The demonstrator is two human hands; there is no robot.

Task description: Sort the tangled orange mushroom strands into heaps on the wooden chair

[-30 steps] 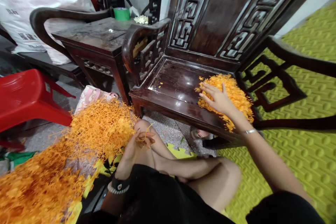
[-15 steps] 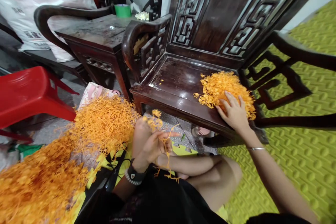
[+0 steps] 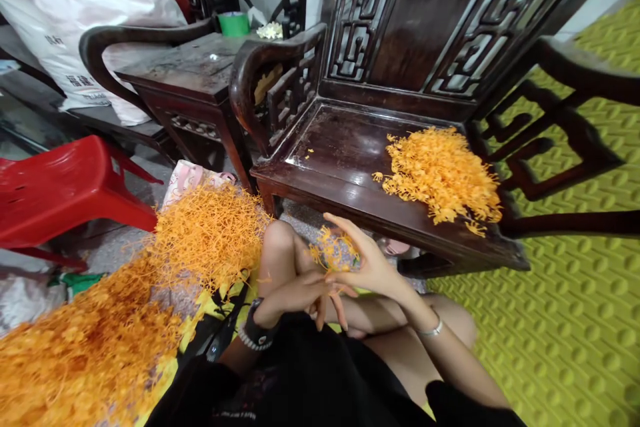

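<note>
Thin, branching, orange plastic-looking sprig [image 3: 329,246] was at lower centre of frame | right hand [image 3: 373,265] spread wide around it | left hand [image 3: 306,293] bent loosely, grip unclear | sprig seemed light, springy, tangle-prone, best pinched at its stem

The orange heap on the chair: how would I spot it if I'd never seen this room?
Find the big, dark chair with the carved back. On its seat, toward the picture's right, lies the orange heap. The stringy mass lies lower left, near the red stool; only this heap is up on the chair.
</note>
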